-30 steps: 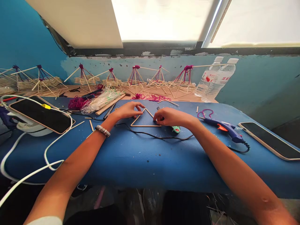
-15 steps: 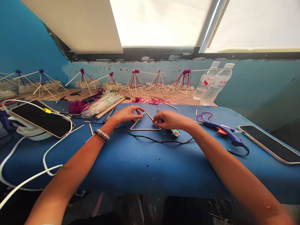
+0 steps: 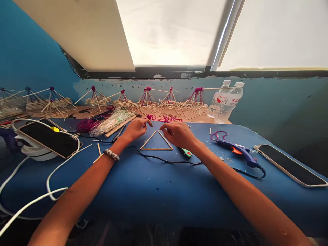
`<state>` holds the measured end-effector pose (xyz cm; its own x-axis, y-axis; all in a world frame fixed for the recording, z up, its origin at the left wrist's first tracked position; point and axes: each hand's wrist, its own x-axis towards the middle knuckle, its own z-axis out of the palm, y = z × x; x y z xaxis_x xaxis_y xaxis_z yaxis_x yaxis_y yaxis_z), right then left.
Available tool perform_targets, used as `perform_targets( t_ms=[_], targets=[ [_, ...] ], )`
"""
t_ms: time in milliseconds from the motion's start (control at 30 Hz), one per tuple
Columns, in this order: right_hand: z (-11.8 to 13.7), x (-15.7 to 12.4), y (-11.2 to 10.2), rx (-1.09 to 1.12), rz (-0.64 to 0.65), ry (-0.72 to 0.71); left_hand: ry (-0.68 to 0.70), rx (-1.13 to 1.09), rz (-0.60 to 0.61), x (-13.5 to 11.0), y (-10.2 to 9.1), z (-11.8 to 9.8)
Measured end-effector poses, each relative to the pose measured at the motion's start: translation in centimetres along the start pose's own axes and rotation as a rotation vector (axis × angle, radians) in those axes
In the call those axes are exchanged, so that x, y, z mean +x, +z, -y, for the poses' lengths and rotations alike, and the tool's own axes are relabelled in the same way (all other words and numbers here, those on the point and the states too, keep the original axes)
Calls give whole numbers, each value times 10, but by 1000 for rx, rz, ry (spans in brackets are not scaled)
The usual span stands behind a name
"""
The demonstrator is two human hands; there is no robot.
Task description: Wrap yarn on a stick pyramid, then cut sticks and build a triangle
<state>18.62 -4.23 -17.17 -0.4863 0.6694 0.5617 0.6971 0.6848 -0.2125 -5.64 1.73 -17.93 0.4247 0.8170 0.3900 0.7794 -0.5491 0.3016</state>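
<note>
A triangle of thin wooden sticks (image 3: 156, 148) lies flat on the blue table (image 3: 153, 184). My left hand (image 3: 135, 128) hovers at its upper left, fingers curled and tips pinched close together near the apex. My right hand (image 3: 179, 134) rests at the upper right side, fingers bent, tips close to the right stick. Neither hand plainly grips anything I can name. A green-handled tool (image 3: 187, 152) lies partly under my right wrist. A black cable (image 3: 164, 159) runs below the triangle.
A blue glue gun (image 3: 239, 150) and a phone (image 3: 289, 165) lie at right, another phone (image 3: 48, 138) with white cable (image 3: 38, 198) at left. Stick pyramids with purple yarn (image 3: 147, 99) line the back ledge, beside two water bottles (image 3: 227, 101) and a bag of sticks (image 3: 112, 119).
Both hands lifted slightly off the triangle's top and sides; its apex now shows between them. The camera tilted up, so everything sits lower in view.
</note>
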Motion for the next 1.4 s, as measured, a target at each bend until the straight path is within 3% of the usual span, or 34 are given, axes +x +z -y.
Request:
perform_targets(
  t_ms=[133,267,367,500,867,1067,1400],
  targets=[
    [-3,1,-4,51,-166,159,-18,10,-1,-1,1,-1],
    [-7,2,-4,75,-208,241,-41,40,15,-1,5,2],
    [-7,3,-3,43,-141,257,-60,55,54,-1,7,4],
    [-7,3,0,26,43,241,-89,59,124,-2,8,4],
    [-13,-2,11,-59,391,117,-51,55,260,-5,9,-1],
    [-11,-3,13,-39,429,109,-36,54,266,-5,13,1],
    [-16,-4,14,-20,382,95,-43,68,273,-6,10,-3]
  ],
)
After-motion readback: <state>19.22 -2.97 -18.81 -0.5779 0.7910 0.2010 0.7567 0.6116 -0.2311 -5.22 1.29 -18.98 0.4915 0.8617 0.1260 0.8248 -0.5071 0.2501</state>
